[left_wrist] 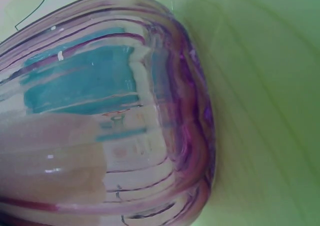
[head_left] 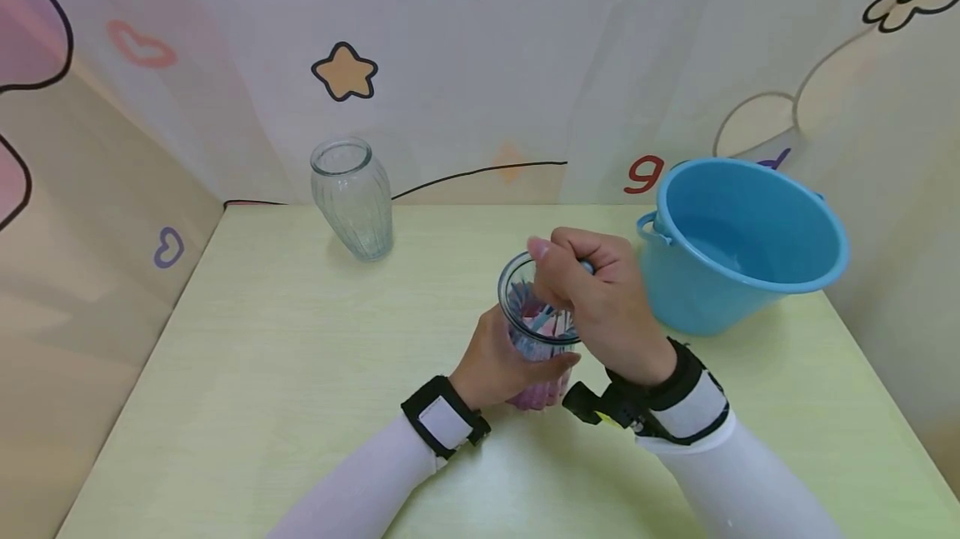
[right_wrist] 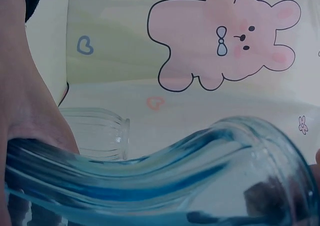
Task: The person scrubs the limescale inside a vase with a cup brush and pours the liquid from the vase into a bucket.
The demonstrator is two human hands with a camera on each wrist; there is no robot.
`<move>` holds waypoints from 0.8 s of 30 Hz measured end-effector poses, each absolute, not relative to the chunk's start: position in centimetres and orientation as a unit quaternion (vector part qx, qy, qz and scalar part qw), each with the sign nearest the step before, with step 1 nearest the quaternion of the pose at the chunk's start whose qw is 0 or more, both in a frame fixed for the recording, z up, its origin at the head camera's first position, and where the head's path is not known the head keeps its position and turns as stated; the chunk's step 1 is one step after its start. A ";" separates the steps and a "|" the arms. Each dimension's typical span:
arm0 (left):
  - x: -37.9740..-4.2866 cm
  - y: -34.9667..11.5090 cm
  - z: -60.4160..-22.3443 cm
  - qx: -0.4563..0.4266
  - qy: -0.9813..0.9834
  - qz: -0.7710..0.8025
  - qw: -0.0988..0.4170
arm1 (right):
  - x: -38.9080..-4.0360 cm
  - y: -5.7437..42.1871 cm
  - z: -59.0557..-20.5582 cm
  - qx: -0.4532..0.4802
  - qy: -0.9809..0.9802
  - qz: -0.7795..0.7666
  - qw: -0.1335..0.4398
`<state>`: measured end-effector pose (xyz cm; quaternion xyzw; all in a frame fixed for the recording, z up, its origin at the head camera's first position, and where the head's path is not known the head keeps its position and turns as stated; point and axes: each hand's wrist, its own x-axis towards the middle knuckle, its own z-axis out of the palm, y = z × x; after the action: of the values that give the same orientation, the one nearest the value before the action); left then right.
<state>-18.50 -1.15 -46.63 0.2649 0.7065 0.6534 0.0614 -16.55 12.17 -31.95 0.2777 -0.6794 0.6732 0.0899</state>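
A ribbed glass vase (head_left: 542, 393), tinted pink at the base and blue higher up, is upright near the middle of the table. My left hand (head_left: 498, 364) grips its side, thumb across the front. My right hand (head_left: 600, 297) is closed over the vase's mouth, around a slim light-blue piece (head_left: 588, 267) whose end pokes out. A light-blue stick-like length shows through the mouth; its lower end is hidden. The tinted base (left_wrist: 192, 110) fills the left wrist view. From the right wrist, the vase's blue upper part (right_wrist: 150, 186) shows, with the left hand (right_wrist: 30, 116) around it.
A clear ribbed vase (head_left: 356, 206) stands at the back left of the pale table (head_left: 262, 389). On the right is a blue bucket (head_left: 678, 297) with its handle lug toward my right hand. A patterned cloth wall (head_left: 465, 47) rises behind the table.
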 end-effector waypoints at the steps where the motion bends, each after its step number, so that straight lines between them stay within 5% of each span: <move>1: -18.5 -1.1 -46.6 0.264 0.707 0.653 0.061 | -16.5 12.2 -31.9 0.280 -0.676 0.675 0.096; 24: -18.6 -1.1 -46.5 0.256 0.725 0.637 0.058 | -16.9 12.5 -30.5 0.316 -0.596 0.728 0.123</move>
<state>-18.58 -1.06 -46.54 0.2564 0.7250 0.6366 0.0583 -16.87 12.46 -30.54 0.3165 -0.5962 0.7275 0.1227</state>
